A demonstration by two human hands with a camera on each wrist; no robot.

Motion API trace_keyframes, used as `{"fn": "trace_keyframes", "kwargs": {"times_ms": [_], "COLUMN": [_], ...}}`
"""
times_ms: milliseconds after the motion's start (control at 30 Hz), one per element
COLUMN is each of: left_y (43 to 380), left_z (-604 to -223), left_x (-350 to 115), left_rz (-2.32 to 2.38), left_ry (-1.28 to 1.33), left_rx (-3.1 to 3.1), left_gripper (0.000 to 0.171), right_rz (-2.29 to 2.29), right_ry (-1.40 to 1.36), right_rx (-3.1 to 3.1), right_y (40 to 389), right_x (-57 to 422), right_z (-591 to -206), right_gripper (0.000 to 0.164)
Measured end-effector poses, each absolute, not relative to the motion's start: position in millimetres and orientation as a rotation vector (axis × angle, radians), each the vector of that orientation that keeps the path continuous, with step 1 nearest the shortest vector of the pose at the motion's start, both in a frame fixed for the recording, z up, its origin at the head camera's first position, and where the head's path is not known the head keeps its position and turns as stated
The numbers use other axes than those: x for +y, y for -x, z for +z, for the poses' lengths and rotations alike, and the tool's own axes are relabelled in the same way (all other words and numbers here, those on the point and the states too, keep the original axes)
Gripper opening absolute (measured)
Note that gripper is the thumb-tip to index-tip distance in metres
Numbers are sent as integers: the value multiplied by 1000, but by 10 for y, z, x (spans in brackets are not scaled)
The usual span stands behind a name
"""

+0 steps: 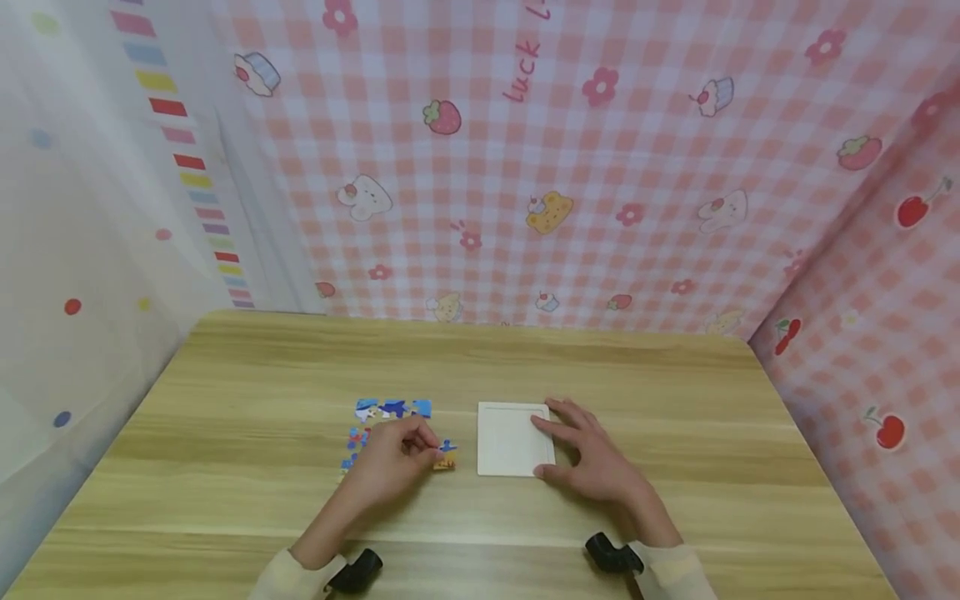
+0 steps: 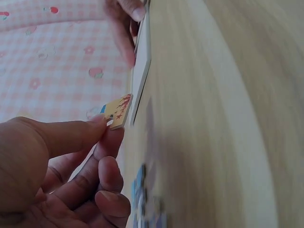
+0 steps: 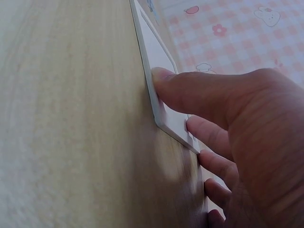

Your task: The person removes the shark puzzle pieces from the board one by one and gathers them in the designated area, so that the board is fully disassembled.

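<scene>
Between its thumb and fingers my left hand pinches a jigsaw puzzle piece, yellow with red coral-like branches and a bit of blue. The piece is raised above the table, left of a square white puzzle tray with a thin raised border. My right hand rests on the tray's right side, its fingers mostly straight. The thumb presses near one edge, while another finger touches the surface by the border. More blue puzzle pieces lie behind my left hand, which partly hides others.
The wood-grain table extends around both hands. A pink checked cloth hangs behind its far edge, and a pale dotted curtain is at the left. Black wrist cameras are strapped near both sleeves.
</scene>
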State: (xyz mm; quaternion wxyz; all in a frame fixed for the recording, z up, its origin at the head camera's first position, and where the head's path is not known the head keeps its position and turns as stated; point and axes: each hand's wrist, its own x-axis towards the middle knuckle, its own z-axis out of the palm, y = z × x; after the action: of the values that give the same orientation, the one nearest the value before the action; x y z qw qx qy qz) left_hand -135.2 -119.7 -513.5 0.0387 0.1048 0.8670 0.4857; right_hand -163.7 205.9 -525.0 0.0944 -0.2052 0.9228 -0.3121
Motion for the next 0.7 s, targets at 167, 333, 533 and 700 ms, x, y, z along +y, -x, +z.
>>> {"fn": "trace_keyframes", "kwargs": {"times_ms": [167, 333, 533, 700], "left_y": [1338, 1309, 1273, 1260], "left_z": [-5149, -5161, -5139, -5132], "left_x": [-1355, -1444, -1510, -1514], "left_rz": [1457, 1441, 1369, 1238], "left_ry": [-316, -340, -326, -301], "left_rx": [2668, 2663, 2689, 2779], "left_gripper": [14, 14, 11, 12], "right_rz": [-934, -935, -925, -933], "right_ry": [599, 607, 613, 618], "right_rx": [2748, 2750, 2752, 2758], "right_y": [1633, 1623, 1631, 1639], "right_x": [2041, 2051, 2052, 2039], "right_z": [-5264, -5250, -5256, -5268], "right_gripper": [70, 69, 69, 69]}}
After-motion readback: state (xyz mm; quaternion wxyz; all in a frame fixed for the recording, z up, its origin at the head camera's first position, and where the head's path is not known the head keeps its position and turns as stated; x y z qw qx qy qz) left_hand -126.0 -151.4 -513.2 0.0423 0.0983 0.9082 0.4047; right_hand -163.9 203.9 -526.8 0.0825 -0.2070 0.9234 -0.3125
